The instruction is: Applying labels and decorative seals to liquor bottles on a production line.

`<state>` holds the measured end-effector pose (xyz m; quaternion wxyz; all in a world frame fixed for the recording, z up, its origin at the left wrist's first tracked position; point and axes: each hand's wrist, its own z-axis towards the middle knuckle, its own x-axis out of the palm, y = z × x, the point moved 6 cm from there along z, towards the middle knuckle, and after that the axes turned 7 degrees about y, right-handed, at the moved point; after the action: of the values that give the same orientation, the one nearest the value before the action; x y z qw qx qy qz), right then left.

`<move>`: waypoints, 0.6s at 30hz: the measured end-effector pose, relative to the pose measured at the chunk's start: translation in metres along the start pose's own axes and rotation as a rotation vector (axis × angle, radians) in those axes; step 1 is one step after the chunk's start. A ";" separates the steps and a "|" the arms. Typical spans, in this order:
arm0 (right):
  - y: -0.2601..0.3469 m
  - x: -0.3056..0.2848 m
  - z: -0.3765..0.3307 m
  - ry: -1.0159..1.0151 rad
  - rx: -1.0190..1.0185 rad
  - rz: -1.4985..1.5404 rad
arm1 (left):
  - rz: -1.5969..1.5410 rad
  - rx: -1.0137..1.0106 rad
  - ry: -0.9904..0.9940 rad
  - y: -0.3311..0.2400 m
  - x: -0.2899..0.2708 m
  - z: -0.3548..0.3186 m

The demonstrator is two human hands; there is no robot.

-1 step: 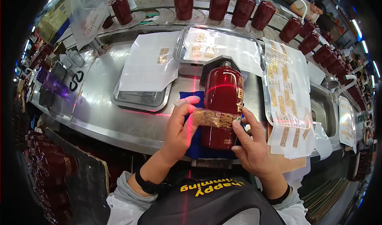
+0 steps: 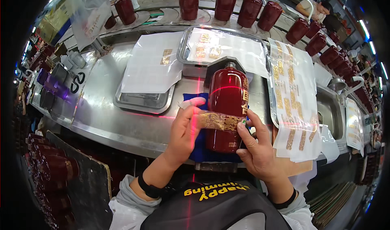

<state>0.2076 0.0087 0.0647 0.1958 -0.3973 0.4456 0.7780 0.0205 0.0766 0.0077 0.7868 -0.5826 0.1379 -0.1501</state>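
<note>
On the far L of the work area, a metal tray (image 2: 163, 106) sits on the steel bench (image 2: 99, 102) w/ a white sheet (image 2: 148, 65) over it, well apart from both hands.

Next, the L hand (image 2: 182, 130) is just off the bottle's L side, thumb & forefinger closed on the L end of a clear strip w/ gold pattern (image 2: 219, 121). A whitish scrap (image 2: 185, 104) shows by its fingers; too small to tell what it is. Blue cloth (image 2: 202, 152) lies under the bottle, showing mostly on the L.

The strip runs R from that pinch, approx. level, R end a touch nearer the person. It crosses the lower body of the dark red bottle (image 2: 227, 93), whose long axis points away from the person: neck at the far end by a dark holder (image 2: 214, 68), base near. So strip & bottle axes are approx. square to each other. How much of the strip's L part touches the glass, can't tell.

The R hand (image 2: 260, 152) is nearer the strip's R end: thumb tip on it, fingers part-curled along the bottle's R side, palm clear. Whether they grip or only steady, can't tell.

Farther R, a sheet of gold strips (image 2: 295, 91), apart from the R hand.
</note>
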 end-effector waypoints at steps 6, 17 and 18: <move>-0.001 0.001 0.001 -0.010 0.017 0.036 | -0.307 0.052 0.001 -0.010 0.003 0.002; -0.002 0.001 0.000 -0.017 0.020 0.048 | -0.074 -0.163 -0.066 0.002 -0.003 -0.005; -0.002 0.001 0.000 -0.017 0.020 0.048 | -0.006 -0.155 -0.026 0.003 -0.002 -0.003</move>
<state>0.2081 0.0100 0.0630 0.1849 -0.3781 0.4611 0.7812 0.0181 0.0753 0.0042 0.7406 -0.6440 0.1371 -0.1339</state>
